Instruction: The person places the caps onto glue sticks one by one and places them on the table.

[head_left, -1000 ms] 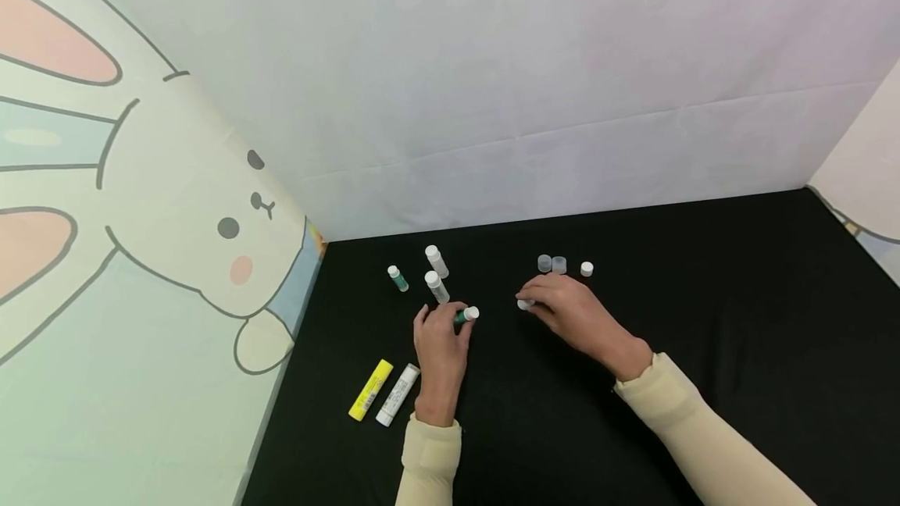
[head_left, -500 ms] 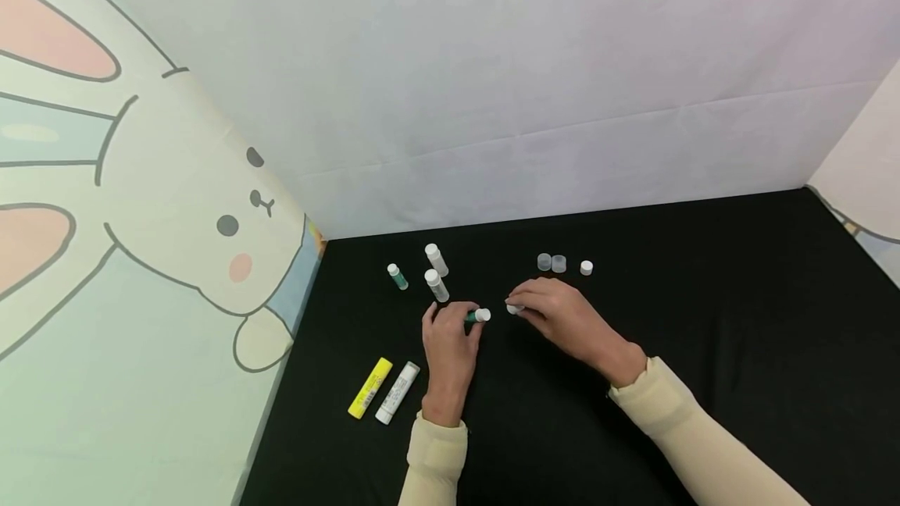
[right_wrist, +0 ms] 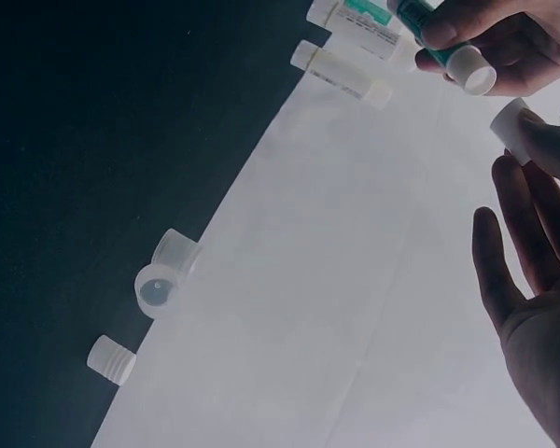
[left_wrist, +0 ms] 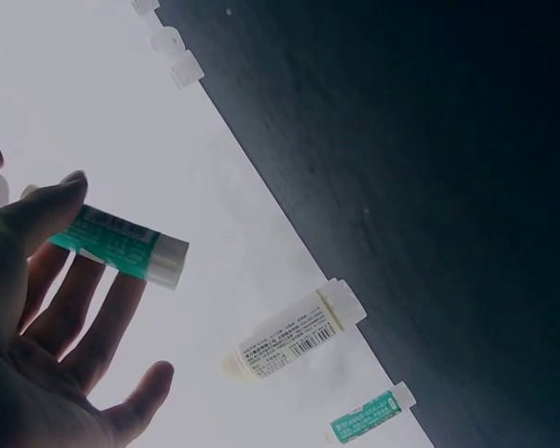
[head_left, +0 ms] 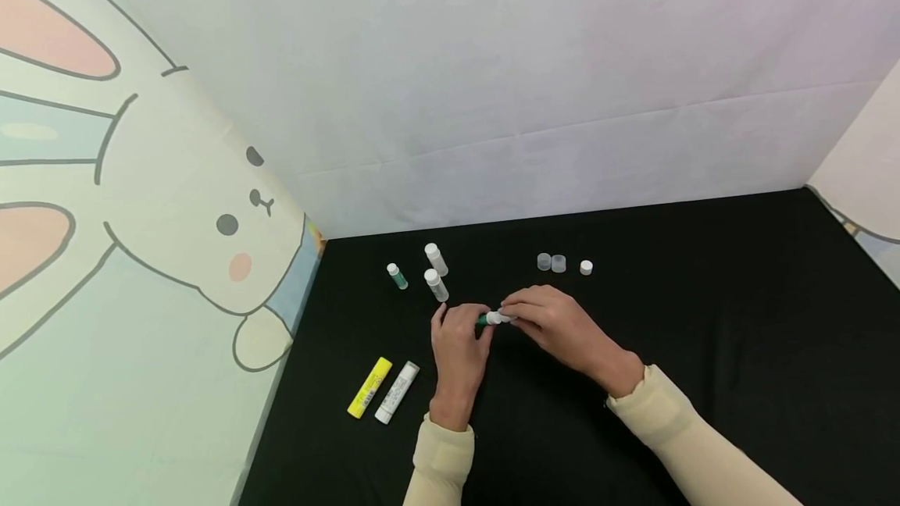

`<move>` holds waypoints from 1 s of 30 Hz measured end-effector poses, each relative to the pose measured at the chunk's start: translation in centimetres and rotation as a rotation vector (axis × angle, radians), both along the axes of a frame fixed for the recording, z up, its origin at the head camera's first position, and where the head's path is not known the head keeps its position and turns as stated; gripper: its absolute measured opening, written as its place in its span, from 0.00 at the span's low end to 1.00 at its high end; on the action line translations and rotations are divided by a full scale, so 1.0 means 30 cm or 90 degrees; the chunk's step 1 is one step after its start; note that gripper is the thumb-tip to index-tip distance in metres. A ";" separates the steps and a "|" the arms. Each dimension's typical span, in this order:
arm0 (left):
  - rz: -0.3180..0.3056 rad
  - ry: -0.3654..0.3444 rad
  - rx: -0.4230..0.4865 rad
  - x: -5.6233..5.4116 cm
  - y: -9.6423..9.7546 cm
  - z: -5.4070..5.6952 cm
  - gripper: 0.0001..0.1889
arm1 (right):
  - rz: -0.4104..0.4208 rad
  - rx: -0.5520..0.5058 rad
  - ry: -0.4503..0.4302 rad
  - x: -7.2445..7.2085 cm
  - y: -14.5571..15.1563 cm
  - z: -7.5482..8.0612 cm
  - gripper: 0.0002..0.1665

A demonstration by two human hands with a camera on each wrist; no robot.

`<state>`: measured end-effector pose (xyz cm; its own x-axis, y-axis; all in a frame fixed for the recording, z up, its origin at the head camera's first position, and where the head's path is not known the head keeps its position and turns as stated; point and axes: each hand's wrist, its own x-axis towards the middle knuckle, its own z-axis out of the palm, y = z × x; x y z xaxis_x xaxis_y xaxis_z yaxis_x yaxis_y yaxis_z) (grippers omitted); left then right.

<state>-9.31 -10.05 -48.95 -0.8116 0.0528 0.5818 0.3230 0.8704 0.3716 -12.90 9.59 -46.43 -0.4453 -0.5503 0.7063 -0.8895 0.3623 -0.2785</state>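
Near the middle of the black table, my left hand grips a small green glue stick between thumb and fingers, with its white end pointing to the right. My right hand pinches a small white cap between thumb and fingertips. Cap and glue stick end are right at each other in the head view. From the right wrist, a narrow gap shows between them, the cap facing the open white end. Just beyond the left hand, a clear, white-topped glue stick stands upright.
Behind it are another white-topped glue stick and a green one. Two translucent caps and a white cap sit at the back. A yellow tube and a white tube lie front left.
The left hand has moved right with the green glue stick, and the right hand has moved left and slightly nearer with the cap. The two pieces have come together from well apart.
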 end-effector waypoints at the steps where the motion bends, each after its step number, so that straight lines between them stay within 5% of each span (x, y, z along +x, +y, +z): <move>1: 0.001 -0.002 -0.002 0.000 0.001 -0.001 0.13 | 0.002 -0.001 0.003 0.001 0.000 -0.002 0.21; 30: -0.023 0.020 0.002 0.012 0.018 0.003 0.14 | 0.018 -0.025 0.030 0.004 -0.005 -0.041 0.24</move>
